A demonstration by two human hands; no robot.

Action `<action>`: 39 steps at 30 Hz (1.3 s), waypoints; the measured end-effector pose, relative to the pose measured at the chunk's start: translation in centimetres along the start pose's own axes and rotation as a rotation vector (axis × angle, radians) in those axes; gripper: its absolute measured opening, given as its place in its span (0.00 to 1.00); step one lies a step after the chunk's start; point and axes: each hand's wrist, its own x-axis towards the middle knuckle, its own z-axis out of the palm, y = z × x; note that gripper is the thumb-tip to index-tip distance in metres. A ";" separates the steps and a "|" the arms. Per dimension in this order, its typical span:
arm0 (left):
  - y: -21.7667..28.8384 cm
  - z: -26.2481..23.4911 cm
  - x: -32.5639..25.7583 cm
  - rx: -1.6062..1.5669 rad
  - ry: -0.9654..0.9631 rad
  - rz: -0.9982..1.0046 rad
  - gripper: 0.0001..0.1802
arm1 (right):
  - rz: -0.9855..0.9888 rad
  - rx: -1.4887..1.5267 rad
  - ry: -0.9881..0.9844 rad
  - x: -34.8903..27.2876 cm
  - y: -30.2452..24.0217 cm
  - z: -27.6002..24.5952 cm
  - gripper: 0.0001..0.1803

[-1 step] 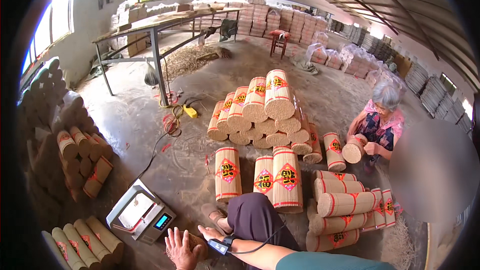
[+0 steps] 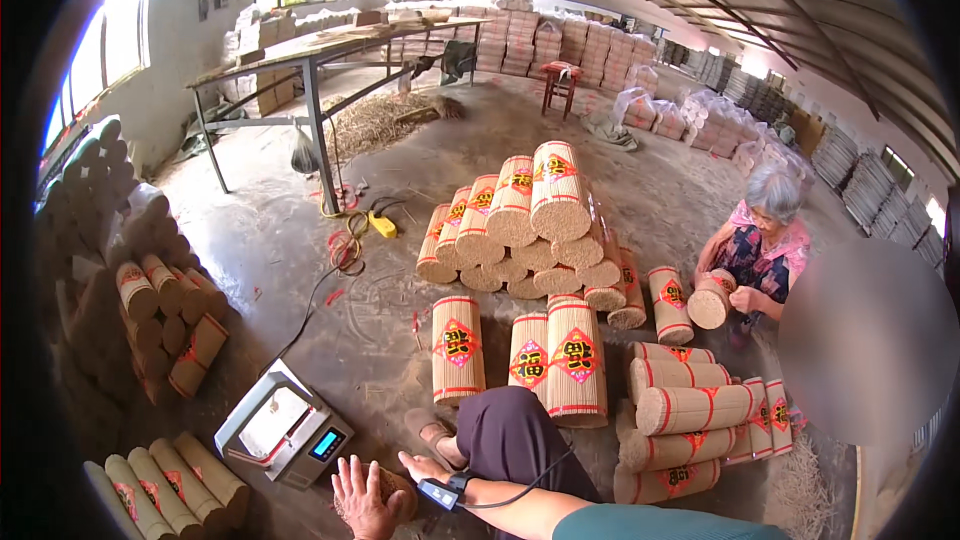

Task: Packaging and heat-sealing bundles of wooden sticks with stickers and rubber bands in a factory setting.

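Observation:
A round bundle of thin sticks (image 2: 397, 496) stands upright between my two hands at the lower middle, mostly hidden by them. My left hand (image 2: 362, 502) lies against its left side, fingers stretched out and spread. My right hand (image 2: 428, 470) reaches in from the right, a device strapped at its wrist, and rests along the bundle's far right side with straight fingers. Just left of my hands is a grey digital scale (image 2: 283, 427) with a lit display. In front of my knee stand wrapped stick bundles (image 2: 575, 365) with red bands and red diamond labels.
A pyramid of bundles (image 2: 520, 225) lies ahead; more bundles (image 2: 693, 410) are piled at right and at lower left (image 2: 180, 485). A seated person (image 2: 765, 240) holds a bundle at right. A cable (image 2: 310, 315) runs from the scale to a yellow socket block (image 2: 382, 224). A long table (image 2: 320, 50) stands behind.

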 end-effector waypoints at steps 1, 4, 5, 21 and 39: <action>-0.3 0.1 0.0 0.005 0.010 -0.006 0.40 | 0.006 -0.003 0.005 0.1 0.2 0.1 0.48; -1.6 0.5 -0.7 0.013 -0.020 0.046 0.40 | 0.055 0.004 -0.091 -1.0 -0.8 -0.5 0.48; -1.4 0.5 -0.4 0.004 -0.058 0.048 0.39 | 0.082 -0.025 -0.089 -0.8 -0.4 -0.7 0.48; 1.3 0.8 2.2 -0.073 -0.038 0.164 0.43 | 0.250 0.056 -0.004 7.9 12.4 2.6 0.43; -12.6 10.0 -2.7 -2.117 -0.227 -1.281 0.23 | 0.720 1.219 -0.673 0.3 4.5 3.8 0.43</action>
